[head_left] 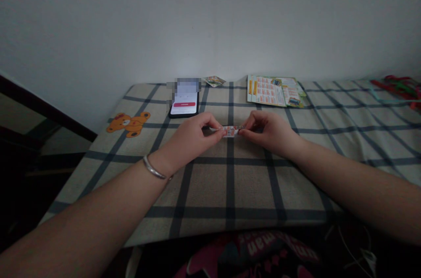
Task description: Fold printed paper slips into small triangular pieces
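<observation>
A small folded piece of printed paper (231, 131), white with red and dark print, is stretched between my two hands just above the table. My left hand (197, 137) pinches its left end between thumb and fingers. At the right end, the thumb and fingers of my right hand (271, 131) are closed on the same paper. My fingertips hide both ends of it. A silver bangle (154, 168) circles my left wrist.
Checked cloth (210, 190) covers the table, which meets a pale wall. Behind my hands lie a lit phone (184, 105), a small folded paper piece (214, 80) and printed leaflets (267, 92). A bear sticker (129, 124) is at left; red and green items (399, 87) lie far right.
</observation>
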The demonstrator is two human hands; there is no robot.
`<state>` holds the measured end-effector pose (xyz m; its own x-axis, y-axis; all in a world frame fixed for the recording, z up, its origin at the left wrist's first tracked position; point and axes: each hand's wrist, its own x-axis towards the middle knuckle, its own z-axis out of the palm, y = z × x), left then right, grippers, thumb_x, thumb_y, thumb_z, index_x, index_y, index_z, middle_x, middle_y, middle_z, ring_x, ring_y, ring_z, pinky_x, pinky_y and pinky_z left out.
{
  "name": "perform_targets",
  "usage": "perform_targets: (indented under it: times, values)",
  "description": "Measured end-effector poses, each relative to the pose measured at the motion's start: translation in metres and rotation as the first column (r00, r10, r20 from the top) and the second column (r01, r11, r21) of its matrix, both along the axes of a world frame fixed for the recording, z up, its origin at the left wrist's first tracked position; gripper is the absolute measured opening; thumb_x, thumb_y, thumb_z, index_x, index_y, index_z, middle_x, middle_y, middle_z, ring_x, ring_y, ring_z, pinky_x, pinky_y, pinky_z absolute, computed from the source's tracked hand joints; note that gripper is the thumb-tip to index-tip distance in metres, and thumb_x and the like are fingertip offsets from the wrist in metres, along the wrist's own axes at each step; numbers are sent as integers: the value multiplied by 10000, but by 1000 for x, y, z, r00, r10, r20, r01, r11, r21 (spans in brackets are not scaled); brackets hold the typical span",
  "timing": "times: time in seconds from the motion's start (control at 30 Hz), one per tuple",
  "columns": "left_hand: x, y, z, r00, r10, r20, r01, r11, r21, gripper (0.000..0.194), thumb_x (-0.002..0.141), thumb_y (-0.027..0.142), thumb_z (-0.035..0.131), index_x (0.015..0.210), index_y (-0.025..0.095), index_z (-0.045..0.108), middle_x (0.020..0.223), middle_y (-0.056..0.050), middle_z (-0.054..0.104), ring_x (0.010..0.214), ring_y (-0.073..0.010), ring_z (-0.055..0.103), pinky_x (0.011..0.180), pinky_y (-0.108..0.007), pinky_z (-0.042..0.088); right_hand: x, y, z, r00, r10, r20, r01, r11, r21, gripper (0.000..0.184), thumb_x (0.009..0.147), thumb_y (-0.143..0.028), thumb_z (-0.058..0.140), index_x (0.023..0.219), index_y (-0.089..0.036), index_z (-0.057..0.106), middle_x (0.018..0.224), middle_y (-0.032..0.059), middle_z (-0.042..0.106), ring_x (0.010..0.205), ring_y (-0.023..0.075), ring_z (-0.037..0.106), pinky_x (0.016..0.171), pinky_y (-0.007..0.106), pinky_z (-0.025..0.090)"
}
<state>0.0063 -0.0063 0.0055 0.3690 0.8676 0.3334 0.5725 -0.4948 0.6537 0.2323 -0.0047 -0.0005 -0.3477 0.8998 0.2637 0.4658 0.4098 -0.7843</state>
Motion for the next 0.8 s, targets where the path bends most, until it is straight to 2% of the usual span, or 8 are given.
perform_targets:
  times: [0.1, 0.17, 0.27, 0.33, 0.43, 0.63, 0.8]
  values:
    - [1, -1, -2, 1000, -21, 23, 22, 1000, -22, 173, 815, 320, 659, 855, 180, 566, 815, 2, 677, 763, -139, 647, 670, -262, 487, -2, -1, 0, 998, -6, 59, 4, 1000, 28, 166, 778, -302, 675, 703, -198, 570, 708, 16, 674, 606, 135, 600, 553, 270, 468]
    - [2, -2, -2, 998, -54, 14, 55, 998, -19, 223, 817, 305, 673, 985, 186, 586, 863, 2, 688, 826, -146, 660, 726, -274, 500, -3, -3, 0, 994, -4, 106, -4, 997, 73, 134, 784, -281, 659, 716, -198, 579, 702, 8, 668, 612, 134, 597, 560, 267, 455]
    - [2, -3, -2, 992, -85, -90, 89, 995, 49, 314, 824, 323, 691, 1114, 221, 625, 983, -9, 710, 938, -173, 652, 835, -323, 490, -5, -6, 0, 981, -11, 195, -27, 981, 190, 96, 790, -256, 641, 734, -195, 593, 702, -2, 665, 618, 125, 579, 565, 257, 421]
    - [2, -3, -1, 979, -77, -188, 100, 989, 113, 303, 827, 338, 695, 1109, 233, 658, 1033, -22, 714, 983, -202, 635, 868, -362, 471, -5, -7, 1, 967, -18, 255, -52, 963, 264, 83, 794, -247, 631, 742, -193, 597, 715, -3, 666, 634, 124, 575, 574, 253, 404]
    - [1, -1, -1, 957, -85, -278, 140, 973, 186, 273, 820, 358, 712, 1065, 240, 690, 992, -22, 726, 951, -217, 633, 864, -392, 450, -5, -9, 2, 951, -28, 308, -76, 944, 320, 77, 809, -254, 621, 768, -192, 602, 730, 0, 668, 653, 126, 579, 587, 249, 396]
    - [2, 2, -4, 973, -67, -219, 98, 986, 133, 100, 816, 300, 720, 909, 264, 729, 887, 18, 734, 890, -193, 638, 849, -373, 443, -7, -13, 5, 938, -27, 345, -93, 940, 327, 66, 834, -253, 605, 830, -188, 619, 744, 6, 669, 667, 132, 589, 589, 247, 397]
    - [3, 1, -3, 979, -56, -196, 79, 991, 112, 74, 813, 287, 712, 879, 255, 727, 847, 17, 720, 860, -187, 632, 813, -353, 455, -8, -13, 5, 943, -48, 329, -60, 949, 309, 95, 839, -274, 610, 798, -190, 593, 711, 0, 655, 627, 126, 576, 557, 244, 385]
